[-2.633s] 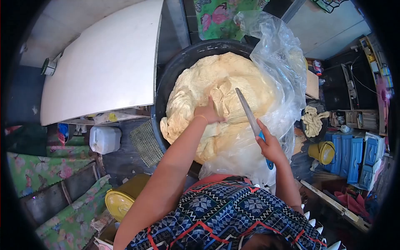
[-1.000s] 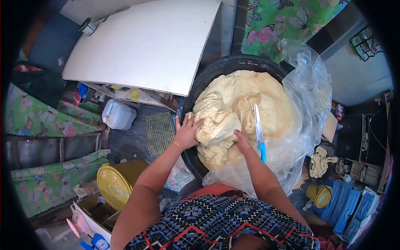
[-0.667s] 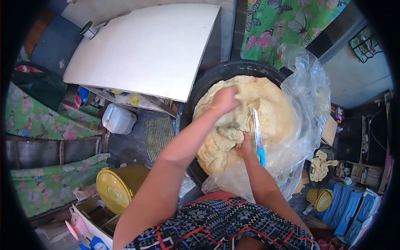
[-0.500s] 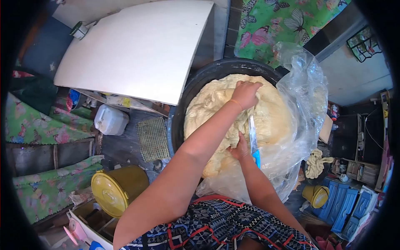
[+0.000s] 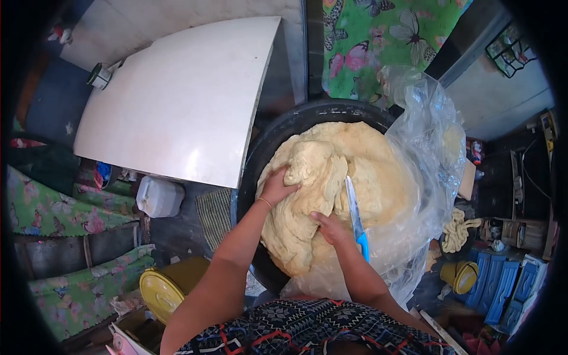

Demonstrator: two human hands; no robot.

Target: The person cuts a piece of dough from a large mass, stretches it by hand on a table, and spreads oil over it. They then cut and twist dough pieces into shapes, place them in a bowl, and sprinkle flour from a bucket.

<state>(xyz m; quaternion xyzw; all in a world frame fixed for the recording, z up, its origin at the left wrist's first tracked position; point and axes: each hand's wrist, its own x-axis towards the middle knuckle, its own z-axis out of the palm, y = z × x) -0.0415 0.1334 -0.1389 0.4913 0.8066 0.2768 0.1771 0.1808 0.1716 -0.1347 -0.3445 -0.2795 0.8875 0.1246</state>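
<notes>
A large mass of pale dough (image 5: 367, 145) fills a round black tub (image 5: 284, 121) in front of me. My left hand (image 5: 279, 187) grips a thick folded lump on the left side, its fingers partly hidden by the dough. My right hand (image 5: 332, 228) holds the near edge of that same lump, thumb on top and the other fingers out of sight. Just right of the lump, a knife (image 5: 354, 210) with a blue handle lies on the dough, its blade pointing away from me. Clear plastic sheeting (image 5: 408, 231) covers the dough's right and near edges.
A white board (image 5: 183, 100) stands at upper left, its edge close to the tub. Left of the tub are a white jug (image 5: 160, 196), a woven mat (image 5: 213, 218) and a yellow lidded bucket (image 5: 163, 293). At right, a smaller yellow bucket (image 5: 460, 277) stands beside blue crates (image 5: 491, 287).
My left hand has come back from the dough's far side to its left side, and a lump is now folded up between both hands. My right hand has shifted slightly nearer me.
</notes>
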